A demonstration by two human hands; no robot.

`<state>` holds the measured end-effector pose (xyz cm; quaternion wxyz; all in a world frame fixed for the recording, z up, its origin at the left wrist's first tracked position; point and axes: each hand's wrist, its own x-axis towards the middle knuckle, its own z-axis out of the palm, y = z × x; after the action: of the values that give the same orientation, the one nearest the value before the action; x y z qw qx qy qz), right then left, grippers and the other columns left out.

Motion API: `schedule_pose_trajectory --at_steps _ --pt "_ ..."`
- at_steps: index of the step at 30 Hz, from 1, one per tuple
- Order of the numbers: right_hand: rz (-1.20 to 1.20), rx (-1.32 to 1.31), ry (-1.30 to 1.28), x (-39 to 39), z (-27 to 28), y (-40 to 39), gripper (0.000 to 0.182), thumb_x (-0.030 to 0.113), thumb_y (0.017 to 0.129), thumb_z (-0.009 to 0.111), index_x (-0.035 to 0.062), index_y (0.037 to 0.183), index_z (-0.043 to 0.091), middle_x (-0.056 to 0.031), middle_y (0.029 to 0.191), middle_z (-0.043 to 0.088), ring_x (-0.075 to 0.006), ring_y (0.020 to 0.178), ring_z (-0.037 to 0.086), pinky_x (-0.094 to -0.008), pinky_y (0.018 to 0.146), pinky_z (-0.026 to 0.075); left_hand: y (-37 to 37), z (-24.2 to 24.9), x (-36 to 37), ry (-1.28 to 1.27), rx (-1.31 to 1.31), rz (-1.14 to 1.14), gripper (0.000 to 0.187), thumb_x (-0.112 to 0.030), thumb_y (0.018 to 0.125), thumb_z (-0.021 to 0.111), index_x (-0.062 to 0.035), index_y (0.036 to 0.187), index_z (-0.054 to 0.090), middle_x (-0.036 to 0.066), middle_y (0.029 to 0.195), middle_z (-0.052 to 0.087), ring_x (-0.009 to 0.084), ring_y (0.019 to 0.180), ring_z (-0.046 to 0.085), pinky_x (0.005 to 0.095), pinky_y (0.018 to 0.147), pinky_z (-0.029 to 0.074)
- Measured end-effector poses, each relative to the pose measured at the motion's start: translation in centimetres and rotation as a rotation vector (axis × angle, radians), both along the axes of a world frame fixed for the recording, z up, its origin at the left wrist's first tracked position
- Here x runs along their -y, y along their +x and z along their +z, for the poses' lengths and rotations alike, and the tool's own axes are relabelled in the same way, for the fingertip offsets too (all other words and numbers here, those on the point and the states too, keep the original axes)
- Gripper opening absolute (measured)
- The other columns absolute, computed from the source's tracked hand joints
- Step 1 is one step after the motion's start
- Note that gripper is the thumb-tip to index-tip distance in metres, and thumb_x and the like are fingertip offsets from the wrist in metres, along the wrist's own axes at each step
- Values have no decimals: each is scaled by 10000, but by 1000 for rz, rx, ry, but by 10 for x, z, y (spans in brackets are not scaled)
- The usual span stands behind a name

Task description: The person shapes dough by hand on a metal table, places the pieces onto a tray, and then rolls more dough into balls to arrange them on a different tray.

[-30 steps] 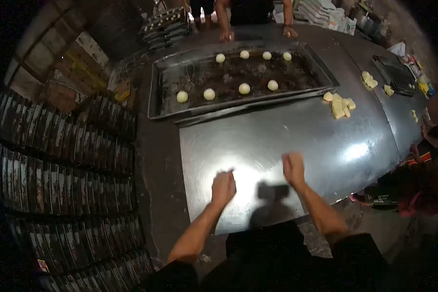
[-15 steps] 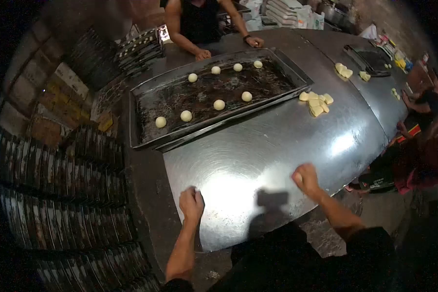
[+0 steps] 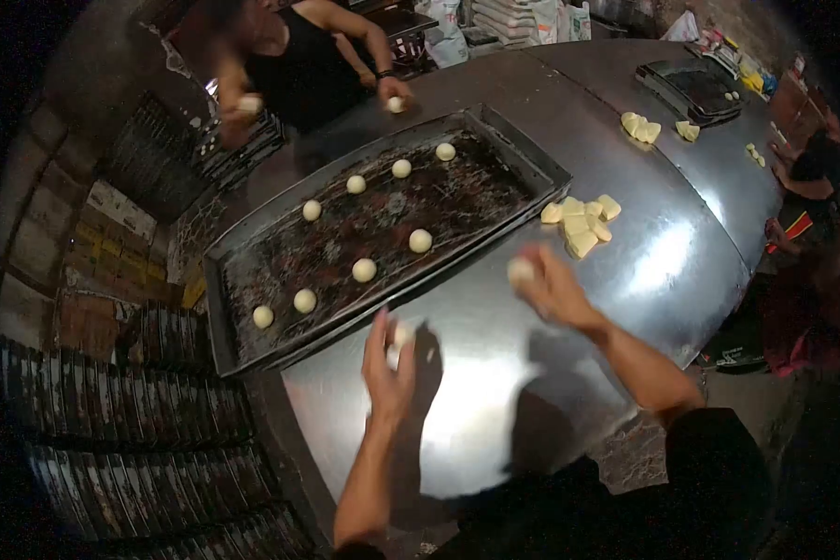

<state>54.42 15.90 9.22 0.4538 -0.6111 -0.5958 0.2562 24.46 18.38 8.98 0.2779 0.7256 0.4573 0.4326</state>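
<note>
In my left hand, raised just in front of the tray's near edge, is a round dough ball, held between thumb and fingers. My right hand, smeared by motion, grips another pale dough ball over the metal table. Two rows of smooth dough balls sit on the dark baking tray, among them one ball in the near row. Beyond my right hand lies a pile of cut dough pieces.
Across the tray a co-worker holds a dough ball in each hand. More dough pieces and a smaller tray lie at the far right. Stacked trays stand at the left. Other people are at the right edge.
Both my hands have risen from the tabletop toward the tray, and dough balls now show in them. The co-worker has lifted their hands, which now show dough balls. My view has shifted.
</note>
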Motion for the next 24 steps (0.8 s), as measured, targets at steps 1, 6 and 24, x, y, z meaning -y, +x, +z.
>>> schedule_pose_trajectory --at_steps 1,6,24 --pt "-101 16 134 -35 25 14 309 218 900 606 35 1136 524 -172 1017 646 -318 927 637 -397 789 497 40 16 -37 20 -13 -10 472 -56 915 574 -18 1370 453 196 1182 592 295 1091 586 352 912 475" --pt "-282 240 160 -166 8 75 296 192 891 602 26 1132 558 -190 1066 644 -373 969 618 -436 832 486 174 -16 -191 267 -305 -188 470 -104 905 576 -57 1361 469 199 1259 570 372 1180 526 476 996 407" --pt "650 209 256 -211 -12 -255 367 101 814 667 72 1174 603 -168 1209 558 -343 1105 552 -429 954 444 -245 -15 -202 -192 -641 268 538 -154 740 769 -40 1229 575 240 1195 587 399 1103 570 444 936 471"
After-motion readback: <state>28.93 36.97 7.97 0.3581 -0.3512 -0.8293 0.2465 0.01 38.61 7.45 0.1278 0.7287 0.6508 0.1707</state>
